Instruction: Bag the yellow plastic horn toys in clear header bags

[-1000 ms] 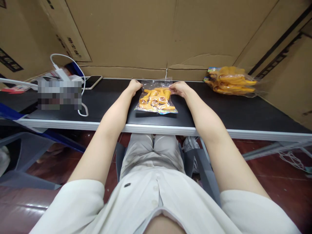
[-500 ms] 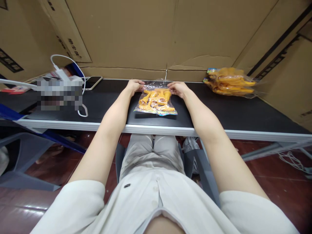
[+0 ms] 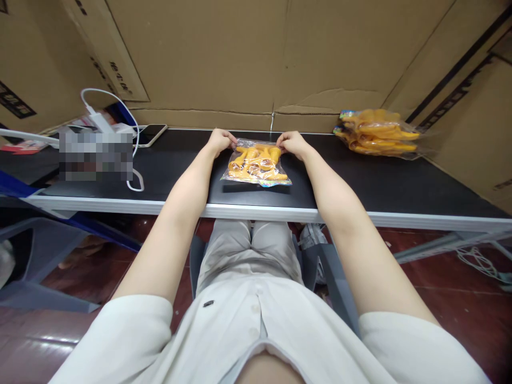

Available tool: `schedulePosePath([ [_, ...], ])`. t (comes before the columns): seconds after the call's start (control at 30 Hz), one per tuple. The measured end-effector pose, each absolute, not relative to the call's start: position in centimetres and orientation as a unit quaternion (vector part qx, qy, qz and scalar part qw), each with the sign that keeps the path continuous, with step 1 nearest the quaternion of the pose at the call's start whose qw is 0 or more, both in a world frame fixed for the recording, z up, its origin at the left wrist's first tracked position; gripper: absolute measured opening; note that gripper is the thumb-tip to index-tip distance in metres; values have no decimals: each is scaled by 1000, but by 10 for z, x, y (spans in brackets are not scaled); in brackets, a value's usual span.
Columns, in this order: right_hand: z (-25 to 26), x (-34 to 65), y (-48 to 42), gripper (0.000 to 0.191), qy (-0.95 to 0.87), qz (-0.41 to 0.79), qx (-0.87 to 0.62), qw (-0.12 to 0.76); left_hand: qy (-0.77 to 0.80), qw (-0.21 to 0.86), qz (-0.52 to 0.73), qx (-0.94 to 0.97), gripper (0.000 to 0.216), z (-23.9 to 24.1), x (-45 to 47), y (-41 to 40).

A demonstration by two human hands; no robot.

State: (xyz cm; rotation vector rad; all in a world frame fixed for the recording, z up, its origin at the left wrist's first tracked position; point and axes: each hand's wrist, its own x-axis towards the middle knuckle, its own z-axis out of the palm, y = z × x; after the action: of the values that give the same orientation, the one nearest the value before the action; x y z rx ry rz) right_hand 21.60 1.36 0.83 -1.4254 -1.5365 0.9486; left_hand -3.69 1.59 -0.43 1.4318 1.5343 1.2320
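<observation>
A clear plastic bag (image 3: 258, 164) with several orange-yellow plastic pieces inside lies in front of me at the middle of the black table (image 3: 192, 176). Its colourful printed strip faces the table's front edge. My left hand (image 3: 221, 142) pinches the bag's far left corner between thumb and fingers. At the far right corner, my right hand (image 3: 293, 144) grips the film the same way. Between the two hands the far edge of the bag is stretched. The exact kind of the yellow pieces cannot be made out through the shiny film.
A stack of similar filled bags (image 3: 376, 133) sits at the table's back right. On the left are a phone (image 3: 151, 135), a white cable (image 3: 138, 178) and a blurred-out patch. Cardboard walls (image 3: 240, 58) close off the back and sides.
The bag's far edge, raised and loose before, now lies lower and flatter. Both hands have kept their hold at its corners and hardly moved.
</observation>
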Motion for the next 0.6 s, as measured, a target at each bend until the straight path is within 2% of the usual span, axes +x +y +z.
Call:
schedulePosePath([
  [0.13,6,217,21,42,-668,317,-553,384,584,351,472,559,28,-2,-38,16],
  [0.27,6,216,23,43,-657,337,-555,383,573,372,473,556,26,1,-36,12],
  [0.43,2,217,23,37,-671,299,-558,386,604,332,486,537,22,5,-28,4],
  [0.6,4,215,15,42,-653,330,-564,384,621,349,476,515,31,3,-26,3],
])
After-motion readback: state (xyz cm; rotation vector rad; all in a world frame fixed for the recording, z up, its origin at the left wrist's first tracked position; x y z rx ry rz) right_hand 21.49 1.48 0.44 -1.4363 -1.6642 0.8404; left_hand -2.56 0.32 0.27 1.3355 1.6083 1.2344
